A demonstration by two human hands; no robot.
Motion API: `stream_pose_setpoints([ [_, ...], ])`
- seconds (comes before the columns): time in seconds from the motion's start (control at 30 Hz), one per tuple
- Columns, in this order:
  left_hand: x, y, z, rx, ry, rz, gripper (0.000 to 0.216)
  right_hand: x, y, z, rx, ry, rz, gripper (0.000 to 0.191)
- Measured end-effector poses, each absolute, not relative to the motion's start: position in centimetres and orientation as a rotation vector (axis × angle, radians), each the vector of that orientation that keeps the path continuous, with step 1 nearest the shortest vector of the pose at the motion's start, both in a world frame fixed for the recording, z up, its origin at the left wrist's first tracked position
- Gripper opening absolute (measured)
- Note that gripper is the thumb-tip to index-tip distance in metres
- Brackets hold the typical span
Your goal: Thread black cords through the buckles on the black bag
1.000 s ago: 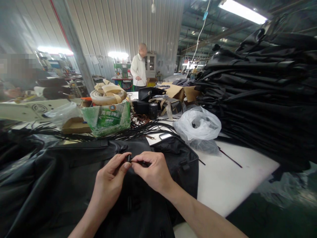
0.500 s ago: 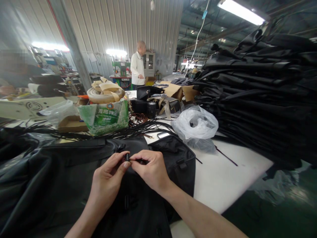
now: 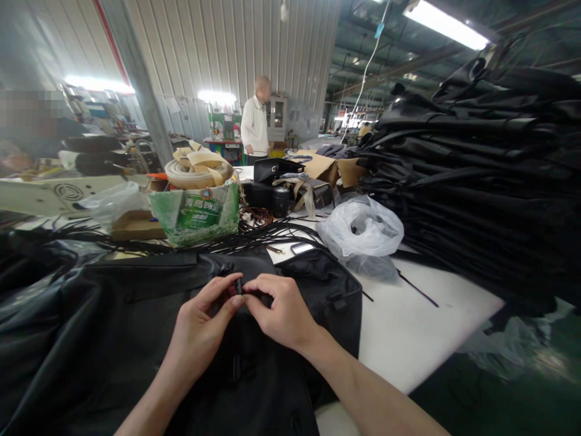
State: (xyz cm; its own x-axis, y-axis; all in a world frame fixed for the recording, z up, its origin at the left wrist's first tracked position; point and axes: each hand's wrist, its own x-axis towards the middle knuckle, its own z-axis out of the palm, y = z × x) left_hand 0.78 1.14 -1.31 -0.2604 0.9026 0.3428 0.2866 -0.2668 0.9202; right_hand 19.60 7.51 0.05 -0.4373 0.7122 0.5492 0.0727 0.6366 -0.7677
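Observation:
My left hand (image 3: 204,324) pinches a small black cylinder-like piece (image 3: 239,286) between thumb and forefinger. Close against it, my right hand (image 3: 287,312) has its thumb and fingertips pressed together; whatever they grip is mostly hidden by the fingers. Both hands are above a large black bag (image 3: 122,327), which looks like smooth leather or coated fabric and lies across the table. Below the hands, a black strap fitting (image 3: 236,367) shows on the bag. A black fabric panel with a raised edge (image 3: 338,290) lies to the right of my right hand.
Black straps (image 3: 290,229) run across the table (image 3: 417,327). Behind them stand a green-and-white carton (image 3: 195,212) with rolled tape (image 3: 197,172) and a cardboard tray (image 3: 136,225). A clear plastic bag (image 3: 363,233) sits near a tall stack of black bags (image 3: 472,181). A person (image 3: 255,124) stands farther back.
The view has shifted slightly. My two hands stay together at the small black piece, with the fingertips a little closer. The person behind has lowered an arm and turned slightly.

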Motion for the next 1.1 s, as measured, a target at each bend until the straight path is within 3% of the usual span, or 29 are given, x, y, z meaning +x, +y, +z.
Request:
stream_pose_setpoints([
  [0.2, 0.8, 0.9, -0.4, 1.250, 1.475, 1.542, 0.075, 19.5, 7.7, -0.3, -0.632, -1.830, 0.725, 0.011],
  [0.4, 0.0, 0.3, 0.5, 1.414, 1.674, 1.430, 0.042, 19.7, 7.9, -0.7, -0.584, -1.920, 0.586, 0.016],
  [0.6, 0.4, 0.1, 0.2, 1.563, 1.704, 1.419, 0.029, 19.9, 8.1, -1.1, -0.606, -2.077, 0.359, 0.017],
  [1.1, -0.1, 0.2, 0.4, 1.426, 1.746, 1.257, 0.045, 20.3, 8.1, -1.0, -0.611, -2.244, 0.051, 0.018],
])
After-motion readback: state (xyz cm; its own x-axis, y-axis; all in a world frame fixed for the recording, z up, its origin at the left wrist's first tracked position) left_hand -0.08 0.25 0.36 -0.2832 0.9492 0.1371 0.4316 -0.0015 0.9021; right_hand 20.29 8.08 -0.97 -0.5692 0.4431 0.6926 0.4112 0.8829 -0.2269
